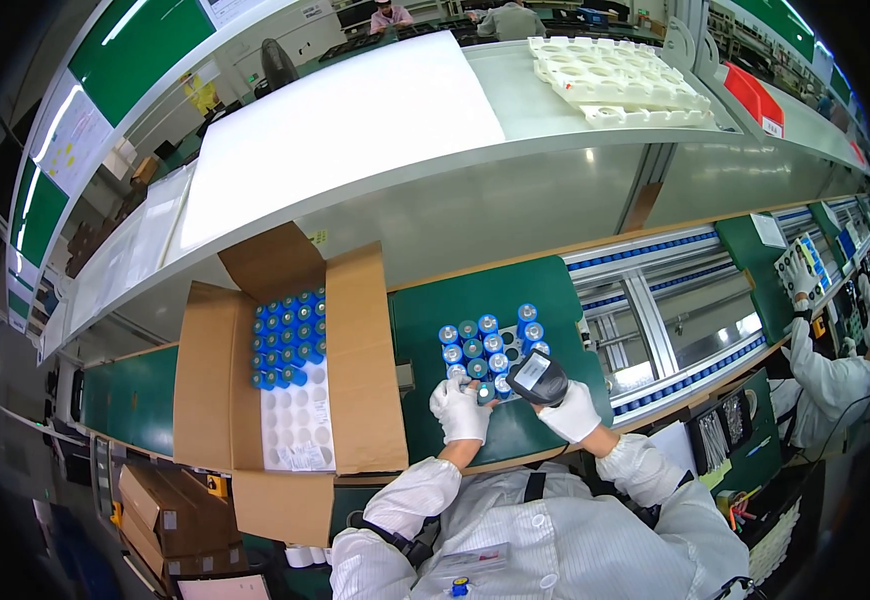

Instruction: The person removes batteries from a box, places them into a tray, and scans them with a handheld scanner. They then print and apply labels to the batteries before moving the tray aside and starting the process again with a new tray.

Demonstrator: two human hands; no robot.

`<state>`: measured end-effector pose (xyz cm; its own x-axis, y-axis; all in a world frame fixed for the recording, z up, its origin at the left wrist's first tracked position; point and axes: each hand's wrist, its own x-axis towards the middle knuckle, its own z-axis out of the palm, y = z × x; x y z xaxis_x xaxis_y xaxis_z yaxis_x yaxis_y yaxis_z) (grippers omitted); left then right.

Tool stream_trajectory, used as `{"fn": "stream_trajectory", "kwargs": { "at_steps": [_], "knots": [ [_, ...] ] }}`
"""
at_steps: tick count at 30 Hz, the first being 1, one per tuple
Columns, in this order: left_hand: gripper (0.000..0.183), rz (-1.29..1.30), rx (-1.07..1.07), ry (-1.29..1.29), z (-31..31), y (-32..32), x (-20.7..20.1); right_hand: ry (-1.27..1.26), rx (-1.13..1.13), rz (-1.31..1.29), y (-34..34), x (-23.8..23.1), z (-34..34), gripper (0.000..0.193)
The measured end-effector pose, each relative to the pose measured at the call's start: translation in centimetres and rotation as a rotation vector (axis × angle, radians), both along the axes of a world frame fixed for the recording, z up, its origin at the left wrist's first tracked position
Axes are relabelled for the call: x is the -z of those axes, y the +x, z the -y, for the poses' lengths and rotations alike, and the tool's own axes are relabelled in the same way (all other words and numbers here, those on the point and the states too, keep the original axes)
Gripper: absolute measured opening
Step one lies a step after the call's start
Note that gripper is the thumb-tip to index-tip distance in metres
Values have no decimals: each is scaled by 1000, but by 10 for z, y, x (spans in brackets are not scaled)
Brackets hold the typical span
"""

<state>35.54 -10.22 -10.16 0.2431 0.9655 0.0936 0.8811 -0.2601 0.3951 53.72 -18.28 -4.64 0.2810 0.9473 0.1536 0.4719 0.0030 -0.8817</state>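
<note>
Blue cylindrical battery cells (473, 348) stand upright in a pale holder (511, 345) on the green work mat (425, 320), with some of the holder's round sockets bare. My left hand (459, 408), white-gloved, is closed at the near left corner of this group; its fingers cover whether they grip a cell or the holder. In my gloved right hand (570, 412) is a black handheld scanner (539, 378) with a pale rectangular face. Its head is over the near right cells, hiding part of them.
Left of the mat, an open cardboard box (367, 360) contains rows of blue cells and a white socketed tray (297, 425). A roller conveyor (645, 310) runs off to the right, where a co-worker (825, 370) handles another pack. White plastic holders (615, 80) lie stacked on the shelf above.
</note>
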Motion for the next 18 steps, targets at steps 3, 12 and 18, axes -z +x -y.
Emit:
{"fn": "stream_trajectory", "kwargs": {
  "at_steps": [3, 12, 18],
  "knots": [
    [47, -81, -31, 51, -3, 5, -7, -6, -9, 18, 1, 2, 0, 22],
    [49, -138, -24, 1, -9, 4, -16, 19, -25, -2, -3, 7, -10, 21],
    [31, 143, 123, -40, 26, -13, -120, -7, 0, -35, 4, 15, -17, 24]
  ]
}}
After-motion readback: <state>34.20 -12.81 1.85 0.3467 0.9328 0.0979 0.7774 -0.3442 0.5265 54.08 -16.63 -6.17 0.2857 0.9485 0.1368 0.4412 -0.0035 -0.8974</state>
